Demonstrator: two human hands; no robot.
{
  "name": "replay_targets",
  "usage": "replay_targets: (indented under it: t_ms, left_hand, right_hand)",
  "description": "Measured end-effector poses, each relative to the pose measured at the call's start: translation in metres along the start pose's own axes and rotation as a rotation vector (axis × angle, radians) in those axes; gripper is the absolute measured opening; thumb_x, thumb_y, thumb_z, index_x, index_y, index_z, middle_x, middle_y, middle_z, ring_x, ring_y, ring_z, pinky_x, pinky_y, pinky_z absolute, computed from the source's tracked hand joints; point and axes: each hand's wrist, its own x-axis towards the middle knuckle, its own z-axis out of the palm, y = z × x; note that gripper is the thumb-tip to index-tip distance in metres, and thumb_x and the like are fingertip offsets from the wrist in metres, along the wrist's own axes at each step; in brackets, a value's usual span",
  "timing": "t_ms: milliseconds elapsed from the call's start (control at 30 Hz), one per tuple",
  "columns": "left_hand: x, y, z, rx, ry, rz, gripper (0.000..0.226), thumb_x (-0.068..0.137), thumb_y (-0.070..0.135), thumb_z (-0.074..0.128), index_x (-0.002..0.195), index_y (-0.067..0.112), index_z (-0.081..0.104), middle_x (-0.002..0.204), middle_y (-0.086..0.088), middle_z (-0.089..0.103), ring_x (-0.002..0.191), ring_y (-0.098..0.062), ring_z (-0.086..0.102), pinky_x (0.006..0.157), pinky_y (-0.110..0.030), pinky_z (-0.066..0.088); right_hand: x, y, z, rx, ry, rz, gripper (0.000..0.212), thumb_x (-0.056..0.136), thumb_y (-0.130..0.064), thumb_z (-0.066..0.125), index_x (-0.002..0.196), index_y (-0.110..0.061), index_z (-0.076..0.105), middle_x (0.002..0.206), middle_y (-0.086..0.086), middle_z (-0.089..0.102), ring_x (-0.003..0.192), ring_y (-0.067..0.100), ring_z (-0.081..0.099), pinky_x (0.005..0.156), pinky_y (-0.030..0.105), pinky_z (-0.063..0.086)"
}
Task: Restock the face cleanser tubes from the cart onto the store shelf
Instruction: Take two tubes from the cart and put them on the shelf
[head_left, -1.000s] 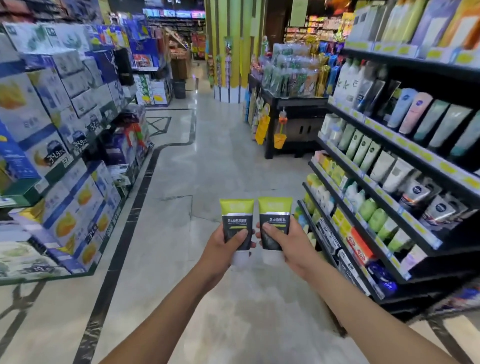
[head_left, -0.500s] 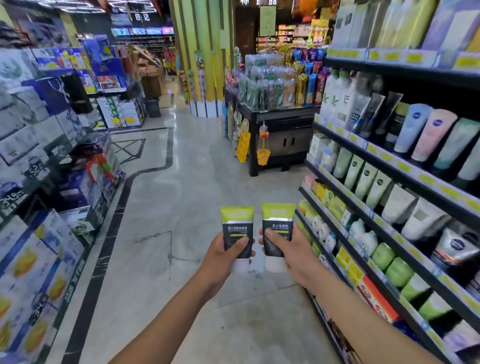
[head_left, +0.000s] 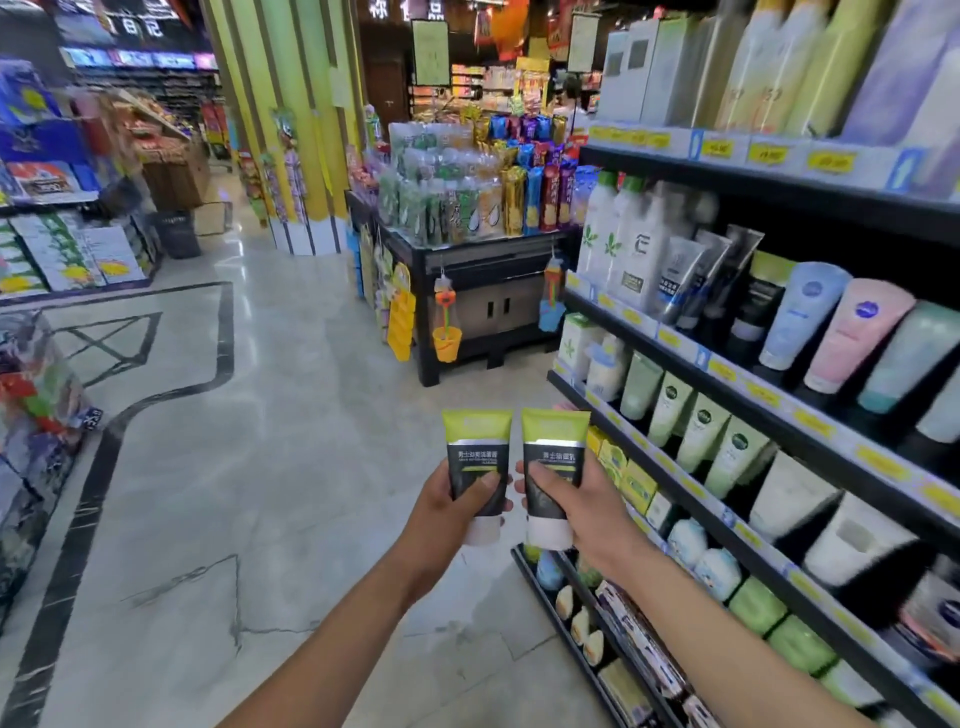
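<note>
Left hand (head_left: 448, 514) grips the left tube (head_left: 475, 447) around its lower body, thumb across the front. Right hand (head_left: 587, 514) grips the right tube (head_left: 554, 447) the same way. Both tubes are upright (white caps down, below the fingers), side by side and just apart, over the floor (head_left: 270, 467). The store shelf (head_left: 763, 397) stands to the right, beside the right tube.

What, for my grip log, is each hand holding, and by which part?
Left hand grips the left tube around its dark lower body, above the white cap; right hand grips the right tube likewise.
</note>
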Motion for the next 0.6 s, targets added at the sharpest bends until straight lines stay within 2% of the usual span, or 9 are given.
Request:
replay_targets:
  t_ms: [100, 200, 267, 433, 500, 600]
  left_hand:
    - [0.054, 0.006, -0.005, 0.005, -0.11, -0.003, 0.024, 0.103, 0.019, 0.061, 0.125, 0.012, 0.062, 0.107, -0.011, 0.076, 0.091, -0.027, 0.072, 0.08, -0.04, 0.059]
    - [0.105, 0.014, -0.005, 0.011, -0.228, -0.01, 0.021, 0.103, 0.016, 0.059, 0.124, 0.013, 0.063, 0.105, -0.004, 0.077, 0.091, -0.022, 0.073, 0.076, -0.033, 0.057]
    - [0.135, 0.017, 0.0, 0.014, -0.323, -0.006, 0.024, 0.103, 0.017, 0.06, 0.126, 0.013, 0.063, 0.109, -0.006, 0.076, 0.094, -0.023, 0.073, 0.079, -0.033, 0.057]
    - [0.196, 0.016, 0.03, -0.011, -0.5, -0.006, 0.029, 0.103, 0.014, 0.06, 0.131, 0.012, 0.062, 0.12, -0.01, 0.075, 0.109, -0.03, 0.072, 0.093, -0.041, 0.058]
    - [0.217, 0.015, 0.046, -0.016, -0.553, -0.015, 0.028, 0.101, 0.017, 0.062, 0.129, 0.012, 0.063, 0.115, -0.01, 0.075, 0.103, -0.028, 0.073, 0.087, -0.039, 0.058]
    - [0.246, 0.016, 0.071, 0.012, -0.585, -0.028, 0.035, 0.093, 0.029, 0.067, 0.124, 0.012, 0.063, 0.105, -0.007, 0.076, 0.092, -0.023, 0.074, 0.081, -0.035, 0.057]
  right_hand:
    - [0.033, -0.008, 0.0, 0.008, 0.089, -0.006, 0.028, 0.096, -0.01, 0.067, 0.123, -0.015, 0.059, 0.111, 0.008, 0.077, 0.099, 0.025, 0.075, 0.076, 0.035, 0.061]
    - [0.061, -0.015, -0.003, -0.013, 0.206, -0.029, 0.027, 0.095, -0.014, 0.069, 0.122, -0.017, 0.062, 0.107, 0.001, 0.078, 0.098, 0.02, 0.075, 0.074, 0.027, 0.059]
    - [0.076, -0.017, -0.01, -0.013, 0.283, -0.038, 0.029, 0.094, -0.017, 0.071, 0.122, -0.02, 0.063, 0.108, -0.001, 0.078, 0.101, 0.019, 0.074, 0.079, 0.03, 0.059]
    - [0.104, -0.027, -0.042, -0.027, 0.473, -0.04, 0.033, 0.09, -0.027, 0.075, 0.121, -0.025, 0.062, 0.112, -0.001, 0.076, 0.105, 0.021, 0.073, 0.098, 0.049, 0.056]
    - [0.115, -0.036, -0.057, -0.001, 0.528, -0.064, 0.036, 0.091, -0.026, 0.073, 0.124, -0.018, 0.062, 0.113, 0.004, 0.076, 0.105, 0.026, 0.073, 0.097, 0.051, 0.056]
    - [0.134, -0.056, -0.084, 0.03, 0.594, -0.101, 0.027, 0.098, -0.016, 0.065, 0.124, -0.012, 0.061, 0.112, 0.011, 0.076, 0.103, 0.032, 0.073, 0.089, 0.047, 0.057]
